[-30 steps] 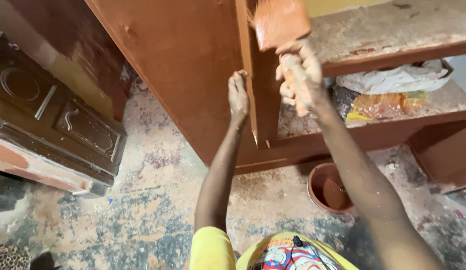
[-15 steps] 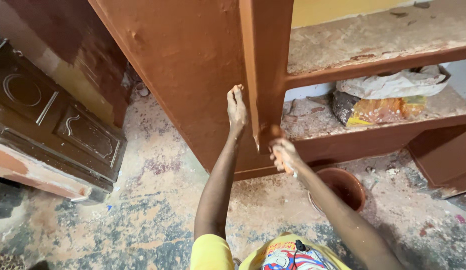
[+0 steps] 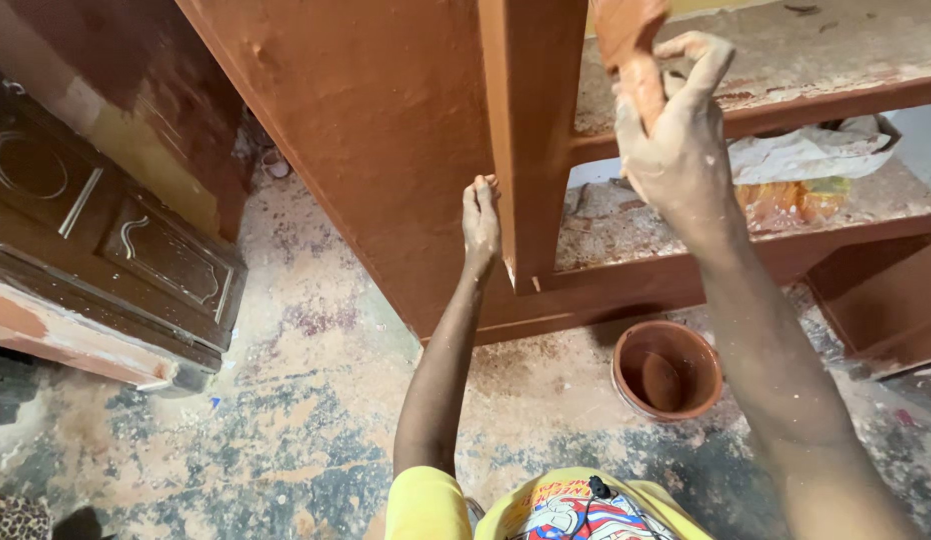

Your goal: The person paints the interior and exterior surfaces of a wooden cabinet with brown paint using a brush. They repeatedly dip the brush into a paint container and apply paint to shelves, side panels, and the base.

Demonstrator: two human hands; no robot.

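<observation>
Sponge-like pad [image 3: 631, 50], rust-coloured, gripped by right hand [image 3: 676, 140]; left hand [image 3: 481, 225] braces upright [image 3: 531, 140].

Right hand [image 3: 676, 150] grips what looks like a rag [image 3: 628, 40]; left hand [image 3: 481, 222] touches upright [image 3: 534, 130].

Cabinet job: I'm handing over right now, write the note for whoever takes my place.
Left hand: open, flat against the cabinet's upright post.
Right hand: shut on a paint-soaked pad, raised by the upper shelf.
Paint bowl: on the floor below the right arm.
Done: side panel and post look coated reddish brown.
Left: shelf tops still bare and dusty; bags lie on the lower shelf.
</observation>
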